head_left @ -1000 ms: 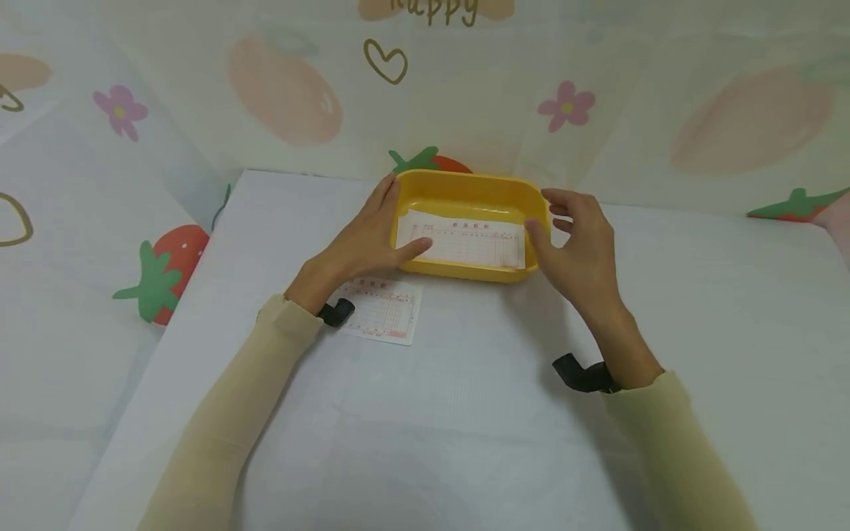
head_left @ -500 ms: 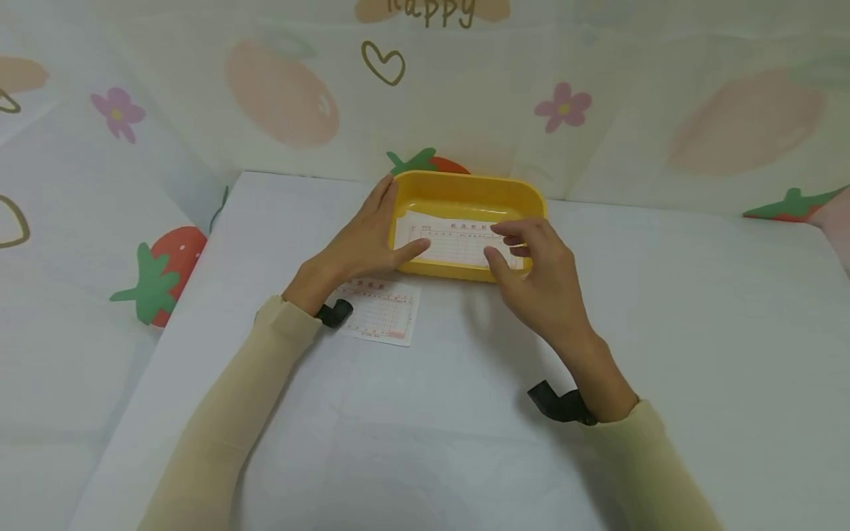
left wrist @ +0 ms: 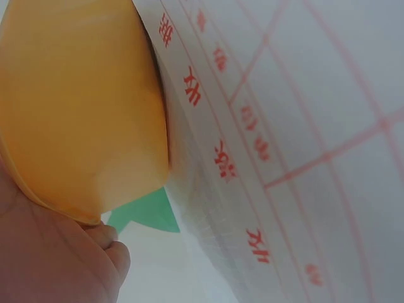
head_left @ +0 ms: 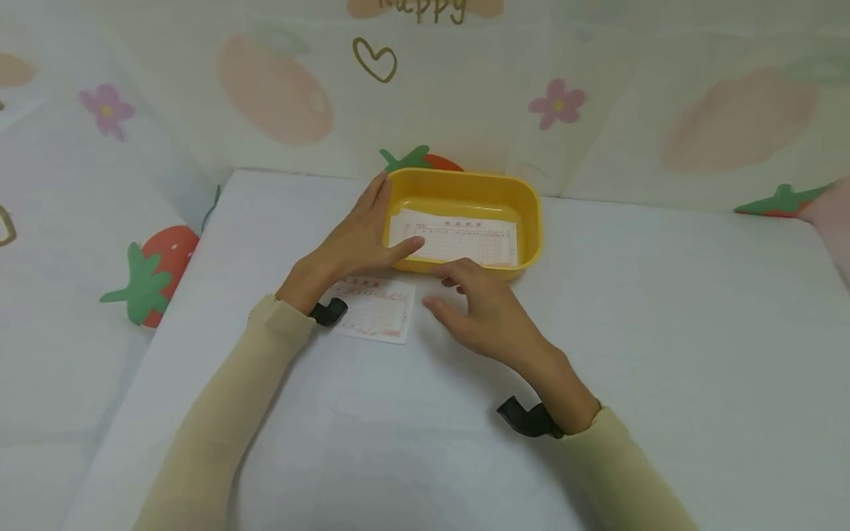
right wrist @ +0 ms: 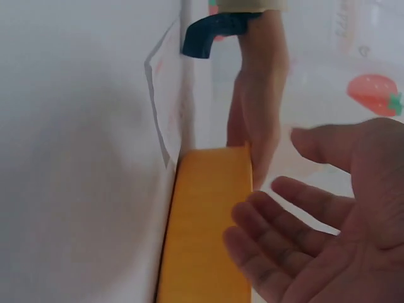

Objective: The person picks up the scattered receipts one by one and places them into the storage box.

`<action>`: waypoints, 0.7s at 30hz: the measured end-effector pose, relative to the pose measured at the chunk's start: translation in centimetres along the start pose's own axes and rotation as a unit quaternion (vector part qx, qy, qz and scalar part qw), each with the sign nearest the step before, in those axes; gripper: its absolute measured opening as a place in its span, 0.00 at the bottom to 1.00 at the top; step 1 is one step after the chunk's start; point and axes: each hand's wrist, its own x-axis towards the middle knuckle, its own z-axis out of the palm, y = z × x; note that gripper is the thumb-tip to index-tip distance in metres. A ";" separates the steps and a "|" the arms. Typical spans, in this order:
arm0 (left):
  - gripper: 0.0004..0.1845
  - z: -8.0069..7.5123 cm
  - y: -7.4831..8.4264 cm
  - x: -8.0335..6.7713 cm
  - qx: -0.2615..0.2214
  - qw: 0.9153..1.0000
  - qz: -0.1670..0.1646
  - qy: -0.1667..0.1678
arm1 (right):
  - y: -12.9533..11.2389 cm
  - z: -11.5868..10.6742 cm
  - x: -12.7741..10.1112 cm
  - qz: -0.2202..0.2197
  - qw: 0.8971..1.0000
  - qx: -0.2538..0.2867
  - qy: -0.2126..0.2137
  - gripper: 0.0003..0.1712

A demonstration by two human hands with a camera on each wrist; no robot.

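A yellow plastic tray [head_left: 531, 221] sits at the back of the white table, with a printed paper slip [head_left: 465, 240] lying inside it. My left hand [head_left: 358, 240] holds the tray's left end: fingers lie flat along the outer wall and the thumb presses on the slip inside. A second printed slip [head_left: 375, 310] lies flat on the table just in front of the tray, partly under my left wrist. My right hand [head_left: 474, 306] hovers with relaxed fingers just right of that slip, in front of the tray, holding nothing. The left wrist view shows the tray [left wrist: 76, 107] and slip [left wrist: 284, 151] close up.
The table is covered with a white cloth [head_left: 598, 354]. A cloth backdrop printed with fruits and flowers [head_left: 598, 103] rises behind the tray and along the left side. The table's left edge [head_left: 166, 310] runs close by my left forearm.
My right hand has left the tray's right end and moved left and toward me, down to the table beside the loose slip. My left hand has stayed on the tray.
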 end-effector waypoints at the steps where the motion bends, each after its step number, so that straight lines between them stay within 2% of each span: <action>1: 0.65 0.0 -0.1 0.0 0.001 1.000 -0.001 0.000 | -0.1 0.3 0.1 0.006 1.000 -0.001 -0.018 0.26; 5: 0.65 0.0 -0.1 -0.1 -0.005 1.000 0.003 0.004 | -0.7 1.4 0.8 0.027 0.996 -0.025 -0.085 0.32; 9: 0.66 0.3 0.0 -0.1 -0.005 1.000 0.007 0.004 | -1.1 2.7 1.5 0.045 0.990 -0.051 -0.123 0.37; 12: 0.66 0.3 0.0 -0.2 0.003 1.000 0.007 0.002 | -1.4 3.7 2.1 0.051 0.989 -0.061 -0.128 0.38; 21: 0.66 0.0 0.0 0.0 0.005 1.000 0.005 0.001 | -1.3 5.9 3.0 0.050 0.989 -0.093 -0.105 0.39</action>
